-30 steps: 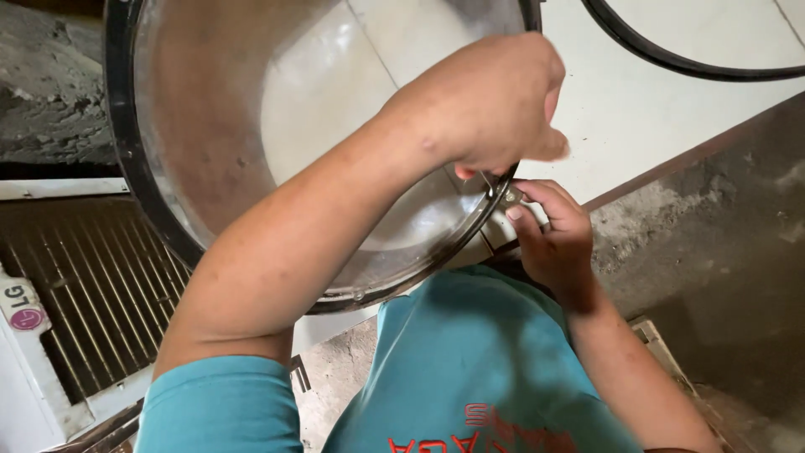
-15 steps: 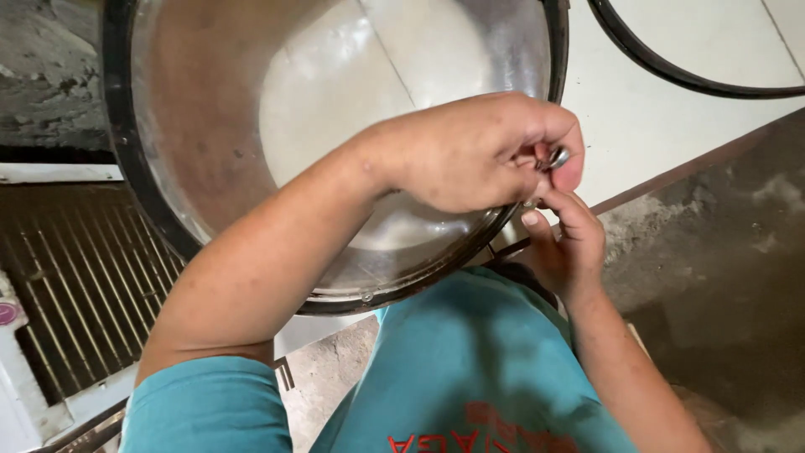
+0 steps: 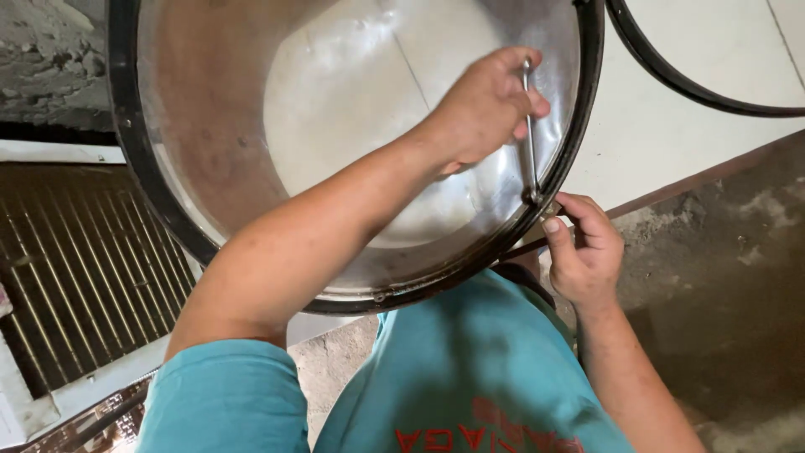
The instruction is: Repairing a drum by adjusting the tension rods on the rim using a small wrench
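Left hand holds wrench inside empty steel drum; right hand pinches rim.

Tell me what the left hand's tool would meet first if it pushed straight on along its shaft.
The left hand holds a thin metal tool pointing down toward the black rim of the round metal drum. Its tip seems already at the rim, beside the right hand; depth is unclear.

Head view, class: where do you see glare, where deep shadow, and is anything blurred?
Head view: soft glare on the pale bottom of the metal drum; the left hand holding a thin metal tool and the right hand at the black rim look sharp; the floor at lower right lies in dim shadow.
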